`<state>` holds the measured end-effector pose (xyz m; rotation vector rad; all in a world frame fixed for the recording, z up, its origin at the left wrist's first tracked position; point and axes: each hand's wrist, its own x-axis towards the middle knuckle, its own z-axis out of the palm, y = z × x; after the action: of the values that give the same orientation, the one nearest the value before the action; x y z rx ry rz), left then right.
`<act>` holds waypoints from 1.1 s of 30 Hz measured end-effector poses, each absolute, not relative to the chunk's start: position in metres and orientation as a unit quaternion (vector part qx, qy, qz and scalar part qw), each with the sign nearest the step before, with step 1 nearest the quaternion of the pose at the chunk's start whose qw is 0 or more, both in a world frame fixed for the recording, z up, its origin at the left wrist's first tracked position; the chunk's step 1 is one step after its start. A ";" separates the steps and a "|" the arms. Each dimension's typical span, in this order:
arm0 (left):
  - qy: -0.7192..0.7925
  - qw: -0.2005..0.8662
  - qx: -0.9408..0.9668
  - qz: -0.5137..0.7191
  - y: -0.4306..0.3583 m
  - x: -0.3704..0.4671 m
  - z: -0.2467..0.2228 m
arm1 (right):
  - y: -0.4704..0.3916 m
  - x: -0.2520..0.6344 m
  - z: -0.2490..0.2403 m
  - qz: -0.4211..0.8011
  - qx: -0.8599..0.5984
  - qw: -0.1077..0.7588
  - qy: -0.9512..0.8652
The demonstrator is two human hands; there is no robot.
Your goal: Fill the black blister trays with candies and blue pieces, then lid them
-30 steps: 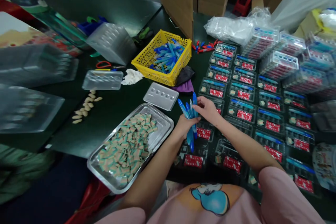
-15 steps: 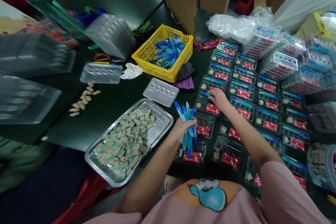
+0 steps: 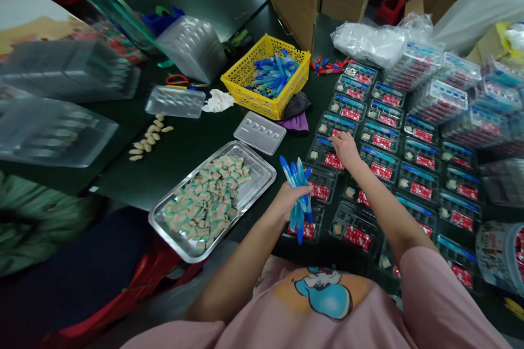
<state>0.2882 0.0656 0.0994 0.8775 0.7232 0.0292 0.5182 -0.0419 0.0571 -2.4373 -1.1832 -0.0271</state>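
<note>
A bunch of blue pens stands roughly upright in my left hand, whose fingers are wrapped around it. My right hand reaches over the rows of clear plastic trays. Its fingertips pinch the right end of a single blue pen, which lies along the top slot of a tray. That tray also holds a small beige-and-green square and a red packet with white spots. Below it, a tray partly behind my left hand shows a red packet; its top slot is partly hidden.
A metal tray of beige-and-green squares lies on the left. Behind it are a clear plastic tray, a yellow basket of blue pens and peanuts. Stacked filled trays stand right, near a plastic tub. Someone's dark-clothed leg shows left.
The view has swung slightly left. The blue pen at my right fingertips now lies flatter in the tray's top slot. My left hand still holds the bunch.
</note>
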 end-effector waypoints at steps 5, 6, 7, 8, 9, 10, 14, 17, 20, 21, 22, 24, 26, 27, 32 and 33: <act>0.358 0.837 0.414 0.012 0.055 0.277 0.109 | -0.036 0.465 0.091 0.145 -0.783 0.441 -0.414; 0.362 0.834 0.417 0.009 0.052 0.275 0.110 | -0.036 0.450 0.096 0.216 -0.748 0.470 -0.415; 0.366 0.831 0.420 0.008 0.049 0.272 0.111 | -0.037 0.434 0.100 0.282 -0.715 0.489 -0.413; 0.368 0.829 0.422 0.008 0.046 0.269 0.111 | -0.039 0.420 0.102 0.334 -0.689 0.501 -0.404; 0.370 0.827 0.423 0.006 0.044 0.266 0.111 | -0.041 0.406 0.102 0.370 -0.672 0.510 -0.389; 0.372 0.826 0.424 0.000 0.041 0.263 0.110 | -0.043 0.394 0.101 0.390 -0.666 0.519 -0.368; 0.372 0.837 0.401 -0.024 0.038 0.249 0.104 | -0.050 0.366 0.096 0.417 -0.640 0.595 -0.251; 0.352 0.861 0.367 -0.022 0.038 0.240 0.102 | -0.054 0.372 0.098 0.397 -0.603 0.670 -0.170; 0.342 0.874 0.343 -0.028 0.037 0.232 0.101 | -0.060 0.400 0.103 0.325 -0.629 0.693 -0.136; 0.343 0.876 0.338 -0.030 0.037 0.229 0.100 | -0.062 0.413 0.104 0.296 -0.655 0.679 -0.148; 0.342 0.877 0.336 -0.032 0.037 0.226 0.099 | -0.063 0.425 0.103 0.264 -0.689 0.651 -0.179; 0.341 0.877 0.336 -0.034 0.036 0.220 0.098 | -0.062 0.444 0.099 0.192 -0.759 0.555 -0.282; 0.338 0.877 0.340 -0.034 0.036 0.214 0.096 | -0.056 0.454 0.091 0.137 -0.798 0.433 -0.397; 0.337 0.877 0.342 -0.032 0.036 0.212 0.096 | -0.052 0.455 0.085 0.122 -0.805 0.375 -0.443; 0.337 0.881 0.333 -0.010 0.038 0.200 0.094 | -0.031 0.440 0.056 0.093 -0.814 0.184 -0.543; 0.340 0.881 0.328 -0.004 0.039 0.198 0.094 | -0.029 0.437 0.052 0.080 -0.818 0.169 -0.545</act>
<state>0.1984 0.0386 0.0936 0.6843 0.7089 -0.0087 0.4367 -0.0290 0.0524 -2.3251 -1.5484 0.2276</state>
